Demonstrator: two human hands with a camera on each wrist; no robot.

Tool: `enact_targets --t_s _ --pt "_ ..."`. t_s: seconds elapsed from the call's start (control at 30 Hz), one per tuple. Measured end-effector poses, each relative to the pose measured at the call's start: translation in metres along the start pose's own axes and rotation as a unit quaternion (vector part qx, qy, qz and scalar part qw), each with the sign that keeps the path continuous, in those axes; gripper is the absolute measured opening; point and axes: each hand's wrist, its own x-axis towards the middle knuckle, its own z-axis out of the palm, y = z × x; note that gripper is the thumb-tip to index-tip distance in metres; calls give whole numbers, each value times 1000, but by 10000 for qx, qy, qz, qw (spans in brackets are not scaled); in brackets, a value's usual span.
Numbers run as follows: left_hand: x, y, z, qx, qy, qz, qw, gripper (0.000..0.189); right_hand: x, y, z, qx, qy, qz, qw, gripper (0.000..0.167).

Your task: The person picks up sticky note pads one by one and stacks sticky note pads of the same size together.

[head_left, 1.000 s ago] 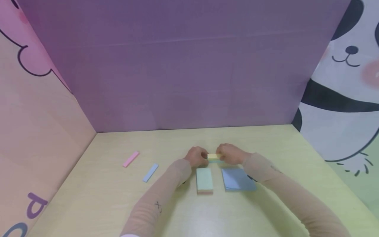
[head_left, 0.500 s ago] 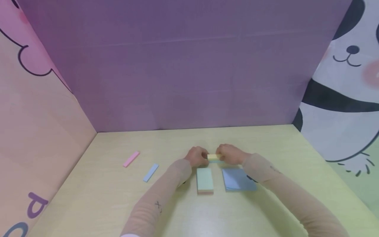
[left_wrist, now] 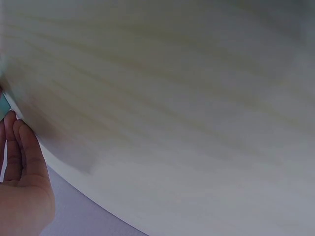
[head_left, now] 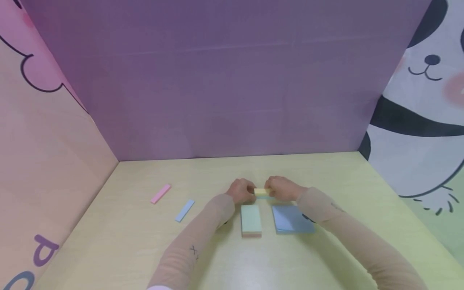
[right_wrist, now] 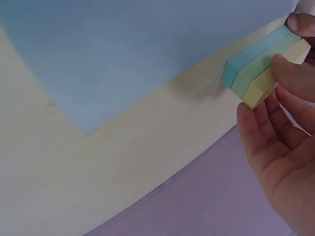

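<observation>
In the head view, a strip-shaped yellow sticky note pad (head_left: 259, 191) spans the gap between both hands, a blue edge showing under it. The right wrist view reveals a small stack: a blue pad (right_wrist: 251, 54), a green pad (right_wrist: 258, 71) and the yellow one side by side in layers. My right hand (head_left: 284, 188) pinches the stack, thumb on the yellow and green layers, fingertips against the yellow side. My left hand (head_left: 241, 191) pinches the other end; only its fingers and a teal corner appear at the edge of the left wrist view.
Nearer on the table (head_left: 137, 249) lie a pale green rectangular pad (head_left: 250, 219) over a pinkish layer and a square blue pad (head_left: 290, 219), partly under the right sleeve. A pink strip (head_left: 160, 194) and a blue strip (head_left: 185, 211) lie left. A purple wall (head_left: 232, 100) stands behind.
</observation>
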Motion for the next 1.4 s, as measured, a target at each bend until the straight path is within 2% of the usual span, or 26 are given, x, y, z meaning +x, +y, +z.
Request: enact_targets --t_s 0.37,0.7,1.0,1.23,1.4 --pt "-2 0 -1 -47 17 5 10000 30 -1 -3 -2 42 18 122 9999 14" --pt "-2 -2 0 48 39 54 10000 31 -6 3 -9 186 -171 479 9985 31" --pt "-5 -1 -1 41 34 45 10000 32 -9 4 -8 612 -340 892 9936 28" --pt "-2 -2 1 9 29 5 10000 33 -8 7 -3 611 -214 678 9956 23" --pt "0 -2 1 -43 12 1 10000 32 -7 9 -1 591 -294 741 9951 19"
